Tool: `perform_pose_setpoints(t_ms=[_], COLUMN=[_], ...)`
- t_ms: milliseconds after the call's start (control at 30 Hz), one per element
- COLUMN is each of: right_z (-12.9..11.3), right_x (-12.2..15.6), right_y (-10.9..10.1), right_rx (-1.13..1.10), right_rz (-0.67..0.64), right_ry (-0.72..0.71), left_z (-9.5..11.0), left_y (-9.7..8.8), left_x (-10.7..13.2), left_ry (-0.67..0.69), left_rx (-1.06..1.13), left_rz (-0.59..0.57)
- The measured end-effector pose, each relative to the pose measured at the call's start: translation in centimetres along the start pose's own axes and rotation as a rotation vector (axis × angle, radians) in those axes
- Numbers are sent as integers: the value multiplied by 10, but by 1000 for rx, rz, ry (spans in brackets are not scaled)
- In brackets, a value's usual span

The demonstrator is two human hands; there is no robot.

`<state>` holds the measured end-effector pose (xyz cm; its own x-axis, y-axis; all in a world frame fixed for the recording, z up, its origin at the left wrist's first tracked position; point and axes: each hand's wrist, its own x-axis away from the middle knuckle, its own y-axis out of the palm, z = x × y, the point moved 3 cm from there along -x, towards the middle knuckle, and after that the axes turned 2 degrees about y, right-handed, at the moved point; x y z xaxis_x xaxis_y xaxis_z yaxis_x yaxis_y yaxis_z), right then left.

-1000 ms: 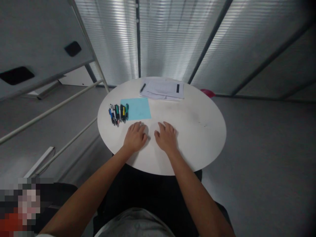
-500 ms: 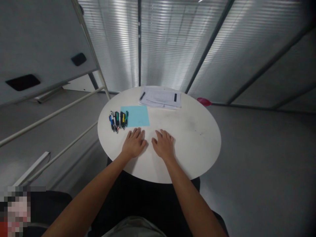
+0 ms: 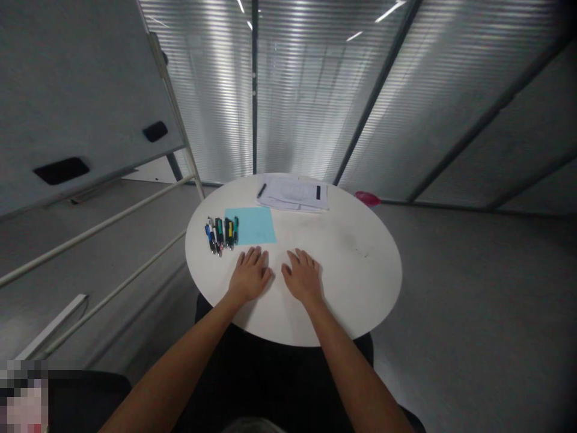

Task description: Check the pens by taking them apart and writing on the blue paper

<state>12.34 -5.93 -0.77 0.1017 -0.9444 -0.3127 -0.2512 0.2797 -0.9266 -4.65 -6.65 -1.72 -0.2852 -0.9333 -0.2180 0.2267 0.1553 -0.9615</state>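
My left hand (image 3: 249, 276) and my right hand (image 3: 303, 277) both lie flat, palms down, fingers stretched out, on the near part of a round white table (image 3: 360, 282). Neither holds anything. Just beyond my left hand lies a light blue sheet of paper (image 3: 250, 225). Left of that sheet, several pens (image 3: 221, 234) lie side by side in a row. At the table's far edge rests a stack of white papers (image 3: 295, 195) with a dark pen (image 3: 261, 190) at its left side.
A whiteboard on a metal stand (image 3: 81, 108) leans at the left. Frosted glass walls with dark frames (image 3: 315, 90) rise behind the table. A pink object (image 3: 367, 197) sits on the floor beyond the table's far right edge. Grey floor surrounds the table.
The view has tilted upward, so the table and hands sit lower in the picture. My hands stay flat on the table in the same place.
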Motion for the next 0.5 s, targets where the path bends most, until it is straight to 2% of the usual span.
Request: perform_pose_setpoints(t_ms=[500], right_z=[2], right_x=[5], right_y=[2], right_rx=[-27], right_rz=[3], right_ry=[-4], left_z=[1], left_y=[-1], left_x=[3], left_ry=[-6], left_rx=[0], left_rz=[41])
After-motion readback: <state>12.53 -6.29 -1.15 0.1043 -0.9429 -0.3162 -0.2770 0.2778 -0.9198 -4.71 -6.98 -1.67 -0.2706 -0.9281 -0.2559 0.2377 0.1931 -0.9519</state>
